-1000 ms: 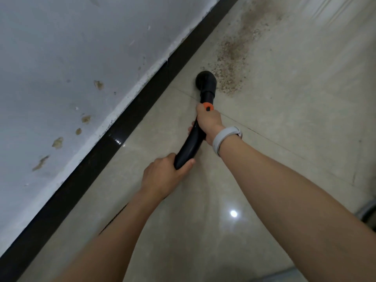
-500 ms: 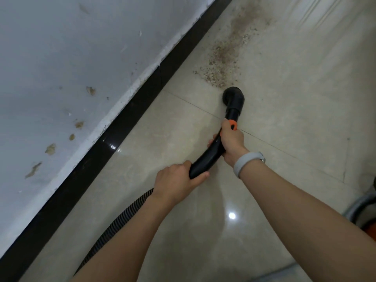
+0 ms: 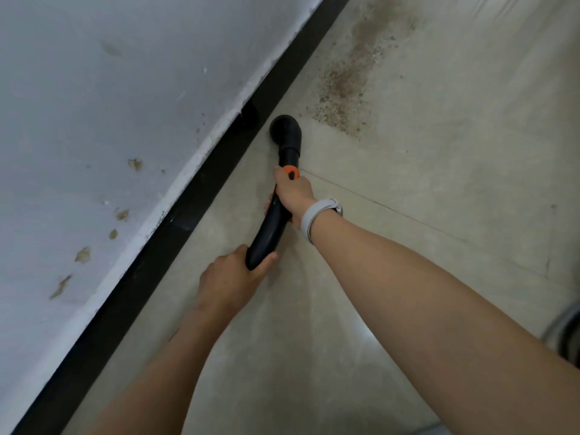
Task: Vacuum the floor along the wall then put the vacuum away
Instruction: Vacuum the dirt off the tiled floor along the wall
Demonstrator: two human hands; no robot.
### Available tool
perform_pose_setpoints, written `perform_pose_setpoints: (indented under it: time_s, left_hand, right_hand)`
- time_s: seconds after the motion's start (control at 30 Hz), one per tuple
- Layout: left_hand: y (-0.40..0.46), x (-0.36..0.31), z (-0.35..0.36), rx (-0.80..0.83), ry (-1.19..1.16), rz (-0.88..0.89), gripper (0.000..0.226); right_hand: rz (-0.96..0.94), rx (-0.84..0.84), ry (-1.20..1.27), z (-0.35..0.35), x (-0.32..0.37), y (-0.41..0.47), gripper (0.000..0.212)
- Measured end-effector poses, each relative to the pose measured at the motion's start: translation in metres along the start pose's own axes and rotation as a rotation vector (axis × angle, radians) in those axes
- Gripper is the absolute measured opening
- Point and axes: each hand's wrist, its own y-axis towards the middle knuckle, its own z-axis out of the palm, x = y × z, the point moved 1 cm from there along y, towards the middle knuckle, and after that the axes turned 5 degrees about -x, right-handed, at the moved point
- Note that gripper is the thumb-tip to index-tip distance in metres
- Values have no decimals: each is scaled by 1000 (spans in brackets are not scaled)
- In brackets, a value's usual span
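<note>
My right hand (image 3: 293,191): my fingers are curled tight round the black vacuum pipe (image 3: 272,224), just under its orange ring (image 3: 291,171).
My left hand (image 3: 229,279): it grips the low end of the same pipe, with my thumb lying along it.
Where the pipe is: it hangs over the tile floor (image 3: 439,183), close to the black strip (image 3: 175,221) at the foot of the white wall (image 3: 94,105).
The round nozzle (image 3: 285,130): it sits low by the floor, just beside the black strip. I cannot tell if it touches the tiles.
Which way it points: the long way of the pipe runs from my left hand up and away from me, almost along the wall. The nozzle end is far from me and the bend turns it down.
The dirt (image 3: 345,98): a brown crumbly patch lies on the floor, a bit past the nozzle and to its right.
What could go wrong: I think the nozzle may bump and scrape the black strip, because it is so close to it.
Also: I may miss the dirt if I keep hugging the wall, because the patch is out to the side.
Also: if I lift the nozzle too high, I think the crumbs will stay put.
</note>
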Motion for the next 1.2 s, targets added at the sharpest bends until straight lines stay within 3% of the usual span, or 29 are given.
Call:
perform_pose_setpoints:
  time_s: [0.13,0.27,0.37,0.47,0.63,0.73,0.87,1.1,1.2]
  left_hand:
    - [-32,-38,0,149,65,55,44]
    - [-89,-86,-30,366,155,79,46]
    - [-129,-117,-78,514,200,86,46]
    - [-164,-148,-135,605,242,74,45]
    - [-236,-209,-235,585,243,-5,43]
    - [-282,-252,-293,550,160,-71,41]
    - [-325,-308,-362,467,74,-122,44]
    - [-325,-372,-439,484,-6,-103,39]
    - [-299,-399,-460,471,-55,-89,38]
  right_hand:
    - [88,-125,71,-56,-8,-34,27]
    - [331,-192,129,-116,-4,-103,25]
    - [556,-168,225,-149,10,-168,35]
    - [629,-193,336,-166,34,-233,48]
    - [569,-156,392,-178,117,-340,24]
    - [552,-111,367,-187,176,-402,21]
    - [566,-91,358,-210,245,-471,23]
    - [551,-104,371,-237,341,-525,27]
    - [504,-111,339,-240,385,-516,44]
